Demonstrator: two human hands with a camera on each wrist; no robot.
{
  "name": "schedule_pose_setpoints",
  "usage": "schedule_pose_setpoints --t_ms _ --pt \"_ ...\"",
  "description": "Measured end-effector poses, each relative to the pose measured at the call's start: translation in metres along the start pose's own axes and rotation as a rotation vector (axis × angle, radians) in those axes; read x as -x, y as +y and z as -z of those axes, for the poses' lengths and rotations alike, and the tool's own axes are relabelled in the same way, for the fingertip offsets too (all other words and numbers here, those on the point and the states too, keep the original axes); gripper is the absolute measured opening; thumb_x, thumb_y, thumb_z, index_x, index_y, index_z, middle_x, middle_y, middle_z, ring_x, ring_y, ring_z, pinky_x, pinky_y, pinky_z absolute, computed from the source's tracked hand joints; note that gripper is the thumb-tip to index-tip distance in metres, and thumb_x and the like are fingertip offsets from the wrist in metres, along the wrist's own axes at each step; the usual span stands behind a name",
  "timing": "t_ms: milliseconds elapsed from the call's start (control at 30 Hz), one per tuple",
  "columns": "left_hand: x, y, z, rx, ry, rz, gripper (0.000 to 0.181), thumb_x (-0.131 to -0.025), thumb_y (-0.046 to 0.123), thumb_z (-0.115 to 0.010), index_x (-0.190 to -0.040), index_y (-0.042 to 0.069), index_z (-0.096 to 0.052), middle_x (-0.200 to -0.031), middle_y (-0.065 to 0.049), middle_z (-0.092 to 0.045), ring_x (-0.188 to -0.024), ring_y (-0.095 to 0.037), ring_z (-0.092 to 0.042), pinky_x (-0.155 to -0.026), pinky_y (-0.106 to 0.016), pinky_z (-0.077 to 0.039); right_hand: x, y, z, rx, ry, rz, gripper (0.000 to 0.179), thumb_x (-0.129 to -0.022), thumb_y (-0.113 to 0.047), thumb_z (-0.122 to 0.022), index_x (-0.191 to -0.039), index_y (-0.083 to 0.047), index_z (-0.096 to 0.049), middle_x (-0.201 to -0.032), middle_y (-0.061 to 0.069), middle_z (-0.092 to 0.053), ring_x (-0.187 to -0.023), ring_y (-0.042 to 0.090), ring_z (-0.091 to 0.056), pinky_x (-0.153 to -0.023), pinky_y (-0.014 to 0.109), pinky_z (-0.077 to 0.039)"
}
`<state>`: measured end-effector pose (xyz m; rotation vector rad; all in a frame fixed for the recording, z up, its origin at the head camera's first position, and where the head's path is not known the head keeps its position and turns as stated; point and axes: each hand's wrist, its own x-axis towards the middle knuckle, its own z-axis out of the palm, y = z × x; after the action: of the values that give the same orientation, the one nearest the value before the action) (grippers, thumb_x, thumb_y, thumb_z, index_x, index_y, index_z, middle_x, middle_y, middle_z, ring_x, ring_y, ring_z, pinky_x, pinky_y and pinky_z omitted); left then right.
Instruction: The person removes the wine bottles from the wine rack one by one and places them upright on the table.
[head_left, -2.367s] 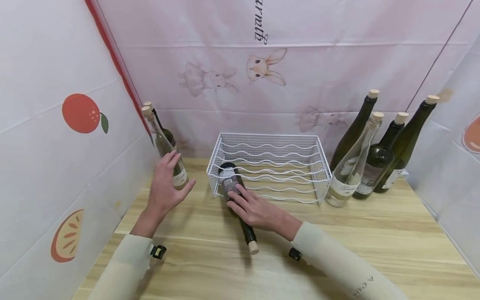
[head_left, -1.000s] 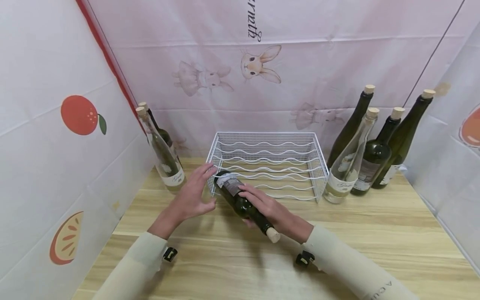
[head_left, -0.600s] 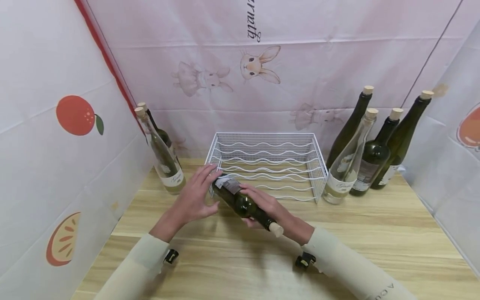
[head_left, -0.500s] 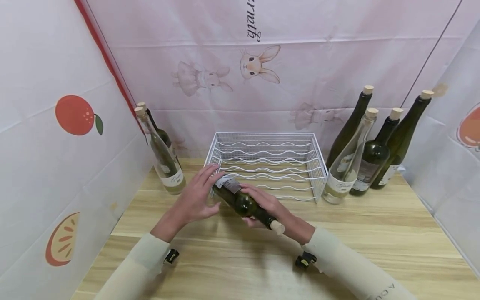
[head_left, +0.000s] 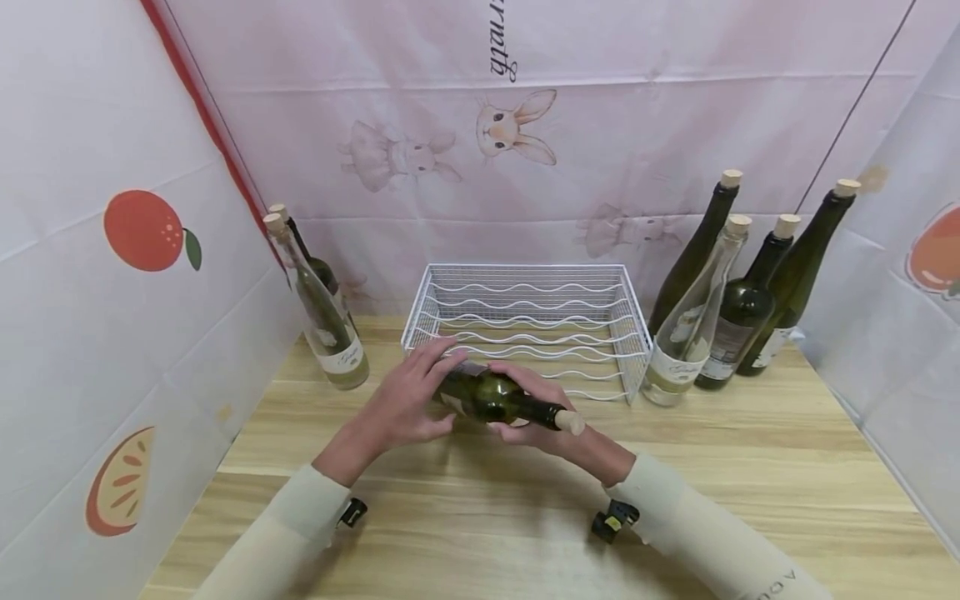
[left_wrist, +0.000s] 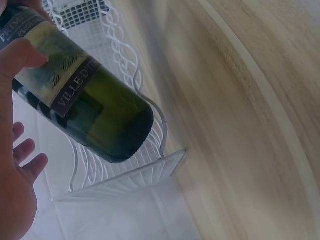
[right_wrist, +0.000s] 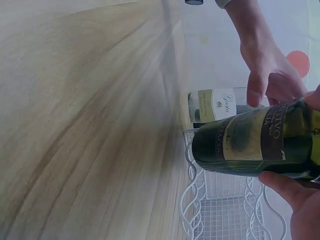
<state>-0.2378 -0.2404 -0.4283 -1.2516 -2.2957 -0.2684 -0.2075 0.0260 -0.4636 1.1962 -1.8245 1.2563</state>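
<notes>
A dark green wine bottle (head_left: 487, 395) with a cork is held tilted in front of the white wire rack (head_left: 525, 350). Its neck points right and toward me, and its labelled body shows in the left wrist view. My right hand (head_left: 540, 408) grips the bottle, fingers over the upper side and thumb below. My left hand (head_left: 408, 400) is spread beside the bottle's base end, fingers reaching over it. In the right wrist view the left thumb (right_wrist: 257, 92) looks apart from the glass. Whether the left fingertips touch the bottle is hard to see.
On the wooden table (head_left: 480, 533), a clear bottle (head_left: 326, 312) and a dark bottle (head_left: 322, 271) stand left of the rack. Several corked bottles stand close together at its right, the clear one (head_left: 682, 333) nearest. Fabric-covered walls (head_left: 420, 183) enclose the back and sides.
The right hand has lifted the bottle off the rack's front and swung its neck right and up. The left hand has come from the left bottles to beside this bottle's base.
</notes>
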Motion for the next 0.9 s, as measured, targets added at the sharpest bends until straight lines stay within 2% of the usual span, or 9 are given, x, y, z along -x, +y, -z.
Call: schedule_pose_setpoints --t_ms 167,400,700,900 --pt "-0.004 0.003 -0.002 0.005 -0.02 -0.015 0.099 -0.069 0.034 -0.087 -0.154 0.013 -0.042 -0.159 -0.013 -0.043 -0.145 -0.033 -0.047 -0.119 -0.048 -0.045 -0.007 -0.004 0.003 0.014 -0.021 -0.043 0.077 -0.067 0.001 -0.089 -0.135 0.012 -0.055 -0.124 0.028 -0.07 -0.106 0.039 -0.072 -0.089 0.038 -0.063" --pt "-0.012 0.013 -0.001 0.01 -0.034 -0.034 0.098 -0.07 0.034 -0.088 -0.154 0.013 -0.043 -0.155 -0.012 -0.046 -0.141 -0.029 -0.049 -0.114 -0.047 -0.05 -0.01 -0.009 0.008 -0.104 -0.099 -0.292 0.07 -0.079 0.0 -0.084 -0.141 0.005 -0.052 -0.132 0.02 -0.069 -0.111 0.03 -0.071 -0.092 0.029 -0.06" --pt "-0.017 0.023 -0.006 -0.03 -0.072 0.005 0.104 -0.068 0.035 -0.091 -0.156 0.014 -0.039 -0.15 -0.01 -0.05 -0.137 -0.027 -0.052 -0.111 -0.046 -0.052 -0.009 -0.007 0.01 -0.144 -0.095 -0.421 0.066 -0.084 -0.007 -0.084 -0.143 -0.003 -0.055 -0.137 0.015 -0.067 -0.117 0.027 -0.069 -0.095 0.027 -0.058" --pt "-0.021 0.029 -0.012 -0.066 -0.036 -0.002 0.103 -0.069 0.039 -0.087 -0.155 0.009 -0.038 -0.144 -0.011 -0.053 -0.134 -0.027 -0.054 -0.115 -0.042 -0.049 -0.014 -0.016 0.012 -0.168 -0.077 -0.5 0.065 -0.083 -0.003 -0.084 -0.142 -0.001 -0.056 -0.136 0.018 -0.066 -0.117 0.03 -0.067 -0.095 0.023 -0.056"
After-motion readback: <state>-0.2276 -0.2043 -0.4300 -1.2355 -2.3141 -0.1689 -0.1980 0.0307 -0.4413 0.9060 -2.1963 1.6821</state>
